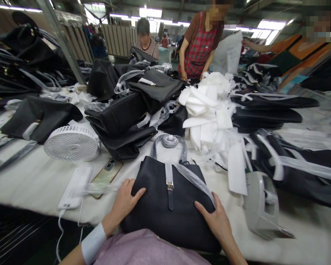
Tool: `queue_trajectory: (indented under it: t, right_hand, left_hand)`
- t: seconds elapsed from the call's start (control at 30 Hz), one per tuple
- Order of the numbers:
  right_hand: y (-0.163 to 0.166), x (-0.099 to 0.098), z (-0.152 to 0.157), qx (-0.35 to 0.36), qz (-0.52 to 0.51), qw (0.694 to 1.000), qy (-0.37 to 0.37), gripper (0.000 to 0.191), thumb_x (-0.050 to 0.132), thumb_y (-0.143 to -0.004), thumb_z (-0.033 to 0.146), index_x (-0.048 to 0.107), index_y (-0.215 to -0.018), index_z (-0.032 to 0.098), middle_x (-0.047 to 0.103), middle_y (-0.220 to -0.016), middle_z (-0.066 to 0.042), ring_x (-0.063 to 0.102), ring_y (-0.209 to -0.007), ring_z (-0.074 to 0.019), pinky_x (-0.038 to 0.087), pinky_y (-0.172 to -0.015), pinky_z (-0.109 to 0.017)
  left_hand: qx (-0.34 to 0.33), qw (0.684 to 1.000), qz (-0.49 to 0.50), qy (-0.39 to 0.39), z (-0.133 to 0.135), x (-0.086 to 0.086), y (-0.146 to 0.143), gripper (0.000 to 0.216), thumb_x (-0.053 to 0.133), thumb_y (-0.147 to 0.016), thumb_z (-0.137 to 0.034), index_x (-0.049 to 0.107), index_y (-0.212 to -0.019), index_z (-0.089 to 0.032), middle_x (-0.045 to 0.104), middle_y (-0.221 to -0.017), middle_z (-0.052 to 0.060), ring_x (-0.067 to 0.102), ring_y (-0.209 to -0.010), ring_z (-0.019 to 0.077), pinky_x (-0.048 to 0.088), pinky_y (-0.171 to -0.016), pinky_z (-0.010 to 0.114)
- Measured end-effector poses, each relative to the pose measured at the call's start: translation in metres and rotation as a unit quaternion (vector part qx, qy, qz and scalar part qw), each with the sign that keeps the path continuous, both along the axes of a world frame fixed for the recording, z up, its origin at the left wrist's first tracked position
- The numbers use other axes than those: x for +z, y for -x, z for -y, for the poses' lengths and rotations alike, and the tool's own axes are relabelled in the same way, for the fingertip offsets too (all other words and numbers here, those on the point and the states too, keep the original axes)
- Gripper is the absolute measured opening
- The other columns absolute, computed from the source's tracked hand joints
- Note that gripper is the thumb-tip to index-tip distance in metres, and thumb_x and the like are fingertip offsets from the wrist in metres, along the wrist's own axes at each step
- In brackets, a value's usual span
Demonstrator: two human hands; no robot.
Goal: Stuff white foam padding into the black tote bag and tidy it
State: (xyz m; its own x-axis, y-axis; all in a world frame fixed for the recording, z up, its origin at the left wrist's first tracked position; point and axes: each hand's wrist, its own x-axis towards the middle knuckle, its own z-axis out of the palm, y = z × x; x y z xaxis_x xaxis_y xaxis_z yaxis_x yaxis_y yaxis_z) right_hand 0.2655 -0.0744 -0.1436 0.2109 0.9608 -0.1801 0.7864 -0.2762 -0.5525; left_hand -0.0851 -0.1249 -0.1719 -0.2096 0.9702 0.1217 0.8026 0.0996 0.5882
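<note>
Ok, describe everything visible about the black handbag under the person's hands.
The black handbag lies flat on the white-covered table, front up, handles pointing away from the person. It looks like pebbled leather, with a centre strap carrying a small metal clasp. Its handles and strap top are wrapped in clear plastic. The left hand rests on its left edge, the right hand on its lower right; its bottom edge meets the person's pink garment.

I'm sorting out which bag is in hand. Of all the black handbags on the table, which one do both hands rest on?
The black handbag at the near table edge, with a wrapped strap and metal clasp: left hand and right hand lie flat on it.
</note>
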Motion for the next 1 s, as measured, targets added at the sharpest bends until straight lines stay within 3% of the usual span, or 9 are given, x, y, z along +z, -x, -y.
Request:
queue_trajectory:
  t: [0.13,0.23,0.43,0.53,0.6,0.7,0.83,0.9,1.0]
  right_hand:
    - [0.023,0.003,-0.001,0.017,-0.003,0.999,-0.046,0.098,0.053,-0.069,0.075,0.040,-0.141,0.010,0.052,-0.132,-0.021,0.050,-0.123,-0.0355,0.038,-0.105,-0.047]
    - [0.037,0.000,-0.003,0.011,-0.004,0.997,-0.072,0.090,0.050,-0.070,0.075,0.047,-0.133,0.011,0.056,-0.127,-0.020,0.052,-0.119,-0.0347,0.041,-0.101,-0.046]
    - [0.017,0.000,-0.018,-0.007,-0.011,1.000,-0.025,0.057,0.041,-0.075,0.068,0.060,-0.102,0.021,0.067,-0.085,-0.008,0.063,-0.080,-0.0283,0.046,-0.073,-0.038]
    - [0.004,0.004,-0.025,0.008,-0.013,0.999,-0.030,0.046,0.033,-0.077,0.059,0.059,-0.086,0.022,0.061,-0.065,-0.004,0.058,-0.065,-0.0245,0.041,-0.063,-0.034]
    - [0.002,0.004,-0.026,0.013,-0.005,0.999,-0.033,0.042,0.031,-0.079,0.055,0.058,-0.080,0.022,0.056,-0.057,-0.002,0.055,-0.058,-0.0232,0.038,-0.059,-0.032]
    - [0.004,0.001,-0.024,0.014,0.012,0.999,-0.046,0.039,0.030,-0.082,0.048,0.059,-0.083,0.022,0.056,-0.058,-0.002,0.054,-0.058,-0.0226,0.037,-0.058,-0.032]
    - [0.004,-0.002,-0.020,0.023,0.022,0.997,-0.069,0.040,0.029,-0.083,0.043,0.063,-0.089,0.021,0.063,-0.065,-0.005,0.057,-0.060,-0.0228,0.039,-0.060,-0.032]
    - [-0.001,-0.002,-0.023,0.039,0.007,0.996,-0.078,0.042,0.030,-0.083,0.042,0.065,-0.089,0.020,0.067,-0.069,-0.006,0.059,-0.062,-0.0226,0.042,-0.061,-0.031]
    - [-0.017,0.001,-0.035,0.026,0.005,0.995,-0.094,0.045,0.031,-0.078,0.041,0.068,-0.088,0.017,0.071,-0.076,-0.010,0.063,-0.071,-0.0242,0.046,-0.064,-0.032]
  left_hand:
    - [0.043,0.998,0.008,-0.054,-0.011,-0.001,0.017,0.041,0.044,-0.091,-0.059,0.056,-0.081,-0.020,0.060,-0.079,0.003,0.059,-0.074,0.0202,0.048,-0.071,0.034]
    - [0.048,0.998,-0.015,-0.049,-0.017,-0.001,0.029,0.043,0.042,-0.092,-0.057,0.057,-0.077,-0.020,0.061,-0.075,0.003,0.060,-0.072,0.0197,0.048,-0.070,0.033]
    - [0.030,0.996,-0.087,0.008,-0.006,0.001,0.028,0.044,0.037,-0.096,-0.053,0.064,-0.099,-0.018,0.068,-0.092,0.009,0.065,-0.088,0.0239,0.050,-0.081,0.036]
    - [0.059,0.984,-0.169,-0.023,-0.002,0.013,0.020,0.044,0.042,-0.094,-0.050,0.063,-0.109,-0.015,0.065,-0.112,0.016,0.061,-0.102,0.0304,0.049,-0.087,0.044]
    - [0.060,0.971,-0.225,-0.059,-0.004,0.026,0.010,0.042,0.047,-0.094,-0.043,0.058,-0.122,-0.014,0.054,-0.133,0.020,0.052,-0.119,0.0357,0.044,-0.096,0.051]
    - [-0.077,0.957,-0.262,-0.094,-0.011,0.043,-0.020,0.047,0.049,-0.094,-0.031,0.045,-0.140,-0.022,0.036,-0.152,0.013,0.033,-0.138,0.0347,0.028,-0.110,0.058]
    - [-0.303,0.922,-0.234,-0.066,-0.019,0.042,-0.067,0.074,0.057,-0.085,-0.058,0.030,-0.148,-0.032,0.032,-0.155,0.010,0.027,-0.141,0.0376,0.023,-0.111,0.063]
    - [-0.340,0.913,-0.222,-0.046,-0.020,0.034,-0.083,0.079,0.054,-0.082,-0.067,0.029,-0.149,-0.032,0.034,-0.154,0.012,0.028,-0.140,0.0403,0.024,-0.109,0.065]
    - [-0.343,0.913,-0.219,-0.022,-0.021,0.024,-0.091,0.076,0.051,-0.085,-0.064,0.029,-0.149,-0.030,0.035,-0.153,0.015,0.027,-0.140,0.0424,0.023,-0.107,0.067]
